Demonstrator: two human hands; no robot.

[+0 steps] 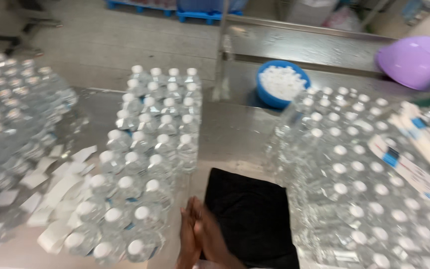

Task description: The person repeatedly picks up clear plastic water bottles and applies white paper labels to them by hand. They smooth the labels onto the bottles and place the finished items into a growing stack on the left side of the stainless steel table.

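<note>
While capped bottles [145,164] crowd left of the black cloth [252,219], both hands [197,236] press flat together (holding nothing) at its edge.

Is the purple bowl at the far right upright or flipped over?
Flipped over: the purple bowl shows its rounded outside facing up, with no opening visible, near the blue bowl of white caps.

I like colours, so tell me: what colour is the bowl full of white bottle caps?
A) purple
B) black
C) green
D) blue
D: the blue bowl behind the capped bottles holds the white caps; the purple bowl lies tipped over on the right.
</note>
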